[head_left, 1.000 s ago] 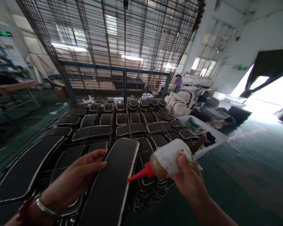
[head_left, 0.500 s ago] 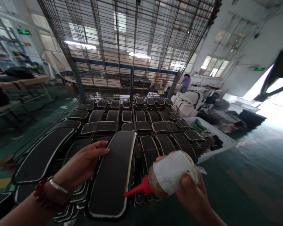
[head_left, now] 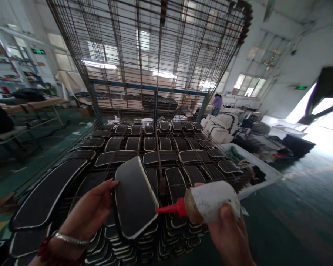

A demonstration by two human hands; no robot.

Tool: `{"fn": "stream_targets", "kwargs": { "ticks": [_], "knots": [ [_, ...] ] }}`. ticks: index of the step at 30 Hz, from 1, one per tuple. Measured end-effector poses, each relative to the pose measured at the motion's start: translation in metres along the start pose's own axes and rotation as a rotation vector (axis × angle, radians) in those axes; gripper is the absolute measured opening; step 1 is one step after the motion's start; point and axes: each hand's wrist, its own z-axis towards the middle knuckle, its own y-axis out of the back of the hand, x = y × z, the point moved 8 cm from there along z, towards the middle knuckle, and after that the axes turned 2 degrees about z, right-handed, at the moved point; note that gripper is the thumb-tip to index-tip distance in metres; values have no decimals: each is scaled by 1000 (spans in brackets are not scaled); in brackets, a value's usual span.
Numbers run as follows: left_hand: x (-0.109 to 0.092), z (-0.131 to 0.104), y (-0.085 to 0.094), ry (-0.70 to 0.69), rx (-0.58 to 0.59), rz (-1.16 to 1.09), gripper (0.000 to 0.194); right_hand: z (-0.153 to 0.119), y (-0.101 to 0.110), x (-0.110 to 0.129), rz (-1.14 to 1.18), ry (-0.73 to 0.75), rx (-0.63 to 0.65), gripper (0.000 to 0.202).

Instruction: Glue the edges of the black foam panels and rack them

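Observation:
My left hand (head_left: 96, 207) grips the left edge of a dark rounded panel (head_left: 134, 199), its thumb side against the rim and some fingers hidden behind. A pale line of glue runs along the panel's right and lower edges. In my right hand (head_left: 230, 229) is a glue bottle (head_left: 211, 203) with a whitish label, tipped sideways. Its red nozzle (head_left: 169, 209) points left, and the tip meets the panel's right edge. Below and around lie stacks of similar dark panels (head_left: 124, 244) with pale borders.
A hinged wire-grid rack (head_left: 155, 88) rises behind the rows of panels. At right stands a white bin (head_left: 262, 181) with cloth scraps, near white bundles (head_left: 219, 127). A person in purple (head_left: 217, 103) is in the background. A worktable (head_left: 36, 105) is at left.
The held panel has turned, its top now leaning left and its lower end nearer the right. The nozzle tip has moved up and slightly right with the bottle, staying at the panel's edge.

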Motion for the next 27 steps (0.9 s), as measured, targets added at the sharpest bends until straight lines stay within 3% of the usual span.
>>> {"fn": "stream_targets", "kwargs": {
  "ticks": [5, 9, 20, 27],
  "knots": [
    [10, 0, -1, -1, -65, -145, 39, 2, 5, 4, 11, 84, -78, 50],
    [17, -4, -9, 4, -86, -209, 37, -1, 11, -1, 17, 108, -83, 51],
    [22, -7, -15, 3, -105, -229, 33, -19, 13, -25, 44, -28, 29, 47],
    [21, -12, -17, -3, -101, -211, 33, 7, 16, 5, 39, 140, -103, 47]
  ]
}}
